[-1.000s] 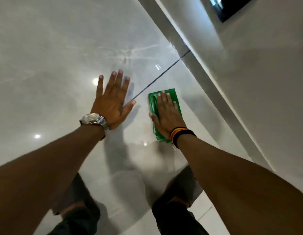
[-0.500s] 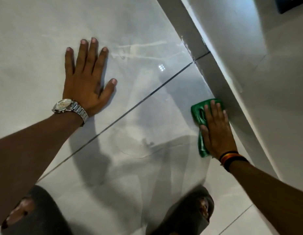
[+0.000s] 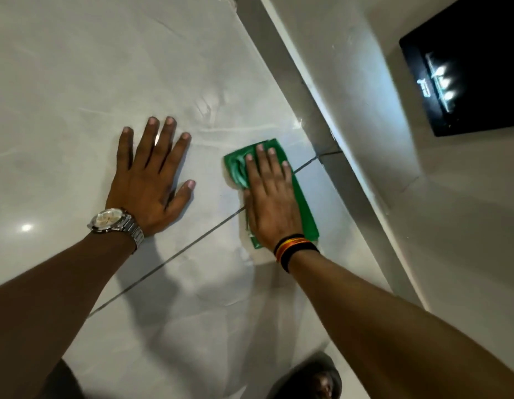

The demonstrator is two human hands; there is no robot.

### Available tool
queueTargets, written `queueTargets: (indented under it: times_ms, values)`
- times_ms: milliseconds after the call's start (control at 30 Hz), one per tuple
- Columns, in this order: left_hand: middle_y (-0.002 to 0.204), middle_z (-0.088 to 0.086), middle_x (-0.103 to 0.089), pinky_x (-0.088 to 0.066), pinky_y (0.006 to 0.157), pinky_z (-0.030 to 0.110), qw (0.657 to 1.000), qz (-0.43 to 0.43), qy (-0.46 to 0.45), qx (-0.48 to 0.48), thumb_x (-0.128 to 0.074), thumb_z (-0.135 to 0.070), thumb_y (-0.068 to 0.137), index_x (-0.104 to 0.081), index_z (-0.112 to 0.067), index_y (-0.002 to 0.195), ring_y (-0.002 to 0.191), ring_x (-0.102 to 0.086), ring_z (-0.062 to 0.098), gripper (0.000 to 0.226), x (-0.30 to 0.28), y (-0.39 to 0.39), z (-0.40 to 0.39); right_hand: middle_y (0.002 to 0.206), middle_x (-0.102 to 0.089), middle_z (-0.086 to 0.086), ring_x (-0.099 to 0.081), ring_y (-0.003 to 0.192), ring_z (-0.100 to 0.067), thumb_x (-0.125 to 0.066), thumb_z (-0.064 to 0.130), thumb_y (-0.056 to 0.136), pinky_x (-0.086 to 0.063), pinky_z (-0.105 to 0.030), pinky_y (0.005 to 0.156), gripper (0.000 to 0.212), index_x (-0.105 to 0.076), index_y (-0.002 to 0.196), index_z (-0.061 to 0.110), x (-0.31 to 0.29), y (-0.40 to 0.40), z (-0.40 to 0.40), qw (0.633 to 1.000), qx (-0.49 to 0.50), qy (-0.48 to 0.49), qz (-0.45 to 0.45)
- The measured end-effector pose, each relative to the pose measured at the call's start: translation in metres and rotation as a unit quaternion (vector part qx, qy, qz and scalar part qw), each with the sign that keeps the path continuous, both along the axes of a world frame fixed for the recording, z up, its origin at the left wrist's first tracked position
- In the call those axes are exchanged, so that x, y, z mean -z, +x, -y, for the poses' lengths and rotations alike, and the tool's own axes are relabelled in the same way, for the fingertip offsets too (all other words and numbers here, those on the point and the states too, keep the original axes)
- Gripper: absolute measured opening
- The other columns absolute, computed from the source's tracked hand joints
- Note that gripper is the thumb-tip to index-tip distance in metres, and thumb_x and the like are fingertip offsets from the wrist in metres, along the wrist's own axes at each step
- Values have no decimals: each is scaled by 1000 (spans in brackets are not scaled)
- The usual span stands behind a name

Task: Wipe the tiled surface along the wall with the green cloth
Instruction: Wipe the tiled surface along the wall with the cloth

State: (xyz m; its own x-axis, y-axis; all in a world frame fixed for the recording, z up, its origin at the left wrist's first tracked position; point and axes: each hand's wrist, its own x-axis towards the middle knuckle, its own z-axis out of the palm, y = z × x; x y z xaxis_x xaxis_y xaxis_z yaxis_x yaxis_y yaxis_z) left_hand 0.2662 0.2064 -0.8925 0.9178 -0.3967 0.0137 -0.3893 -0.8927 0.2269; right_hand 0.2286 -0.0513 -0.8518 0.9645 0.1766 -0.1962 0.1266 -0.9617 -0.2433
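A folded green cloth (image 3: 306,208) lies flat on the glossy white tiled surface (image 3: 77,82), across a dark grout line (image 3: 192,246) and a short way from the grey skirting (image 3: 316,116) at the wall. My right hand (image 3: 271,197), with a striped band at the wrist, presses palm-down on the cloth with fingers stretched out. My left hand (image 3: 152,177), wearing a silver watch, rests flat on the bare tile to the cloth's left, fingers spread, holding nothing.
The pale wall (image 3: 423,226) rises on the right behind the skirting, and a black glossy panel (image 3: 466,70) is mounted on it at upper right. My knees (image 3: 313,378) show at the bottom edge. Damp streaks mark the tile ahead of the cloth.
My right hand has slid the cloth away from the skirting, to the left and forward over the grout line. My left hand now lies close beside it.
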Motion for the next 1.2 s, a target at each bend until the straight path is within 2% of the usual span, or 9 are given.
queueTargets:
  times_ms: [200, 333, 433, 533, 633, 867, 1000, 1100, 1200]
  values:
    - [184, 14, -8, -4, 136, 66, 1000, -1, 1, 6, -35, -53, 105, -15, -17, 175, 171, -4, 37, 81, 3, 0, -1, 173, -17, -12, -11, 161, -31, -45, 18, 102, -8, -50, 131, 67, -21, 164, 11, 3, 66, -21, 999, -48, -1, 16]
    - [184, 14, -9, -3, 136, 66, 1000, -4, -5, 4, -35, -53, 105, -16, -17, 175, 171, -5, 36, 81, 4, 0, -1, 172, -18, -11, -14, 160, -30, -42, 8, 99, -13, -51, 130, 67, -22, 163, 10, -1, 112, 9, 998, -57, -25, 29]
    - [184, 15, -10, -4, 136, 66, 1000, -4, -4, 2, -35, -52, 105, -16, -17, 175, 171, -5, 37, 81, 2, 1, -1, 171, -22, -14, -17, 159, -32, -44, 6, 100, -14, -52, 130, 63, -27, 162, 7, -3, 70, 45, 999, -30, -19, 28]
    - [184, 15, -10, -2, 136, 65, 1000, -5, 0, 3, -36, -52, 105, -16, -16, 175, 171, -6, 38, 81, 1, 0, 0, 172, -20, -13, -14, 160, -30, -40, 22, 106, -13, -53, 130, 59, -25, 162, 9, -4, -1, 67, 998, 63, -2, -5]
    - [184, 15, -9, 3, 136, 62, 1000, -6, -2, 6, -34, -53, 105, -14, -17, 175, 171, -6, 38, 81, 2, 1, -1, 172, -17, -12, -11, 161, -27, -37, 24, 105, -8, -50, 131, 61, -22, 162, 10, 0, -20, 70, 994, 103, 2, -20]
    - [185, 14, -7, 1, 136, 63, 1000, -6, 0, 8, -32, -55, 106, -13, -18, 175, 171, -4, 37, 81, 3, 0, -2, 171, -23, -14, -18, 160, -30, -42, 22, 105, -14, -53, 130, 59, -29, 161, 7, -2, 44, 31, 995, 93, 32, 17]
    - [185, 13, -8, -2, 136, 64, 1000, 1, -1, 8, -33, -54, 105, -14, -18, 175, 171, -5, 36, 81, 3, 1, -1, 171, -21, -15, -16, 160, -31, -39, 19, 103, -10, -51, 131, 61, -26, 162, 8, 5, 88, -9, 992, 109, 22, 54]
    - [184, 14, -9, -2, 136, 64, 1000, 2, -1, 7, -34, -53, 104, -16, -17, 175, 171, -6, 37, 81, 2, -1, -1, 171, -21, -15, -16, 160, -32, -47, 13, 103, -8, -50, 131, 63, -25, 162, 8, 12, 70, -4, 996, 52, 27, 62]
    - [185, 14, -8, 0, 136, 63, 1000, -1, -1, 8, -34, -52, 104, -15, -17, 175, 171, -5, 37, 81, 0, 0, -1, 170, -24, -14, -15, 160, -30, -54, 14, 103, -3, -46, 132, 65, -26, 161, 9, 14, 11, 39, 998, -29, 34, 44]
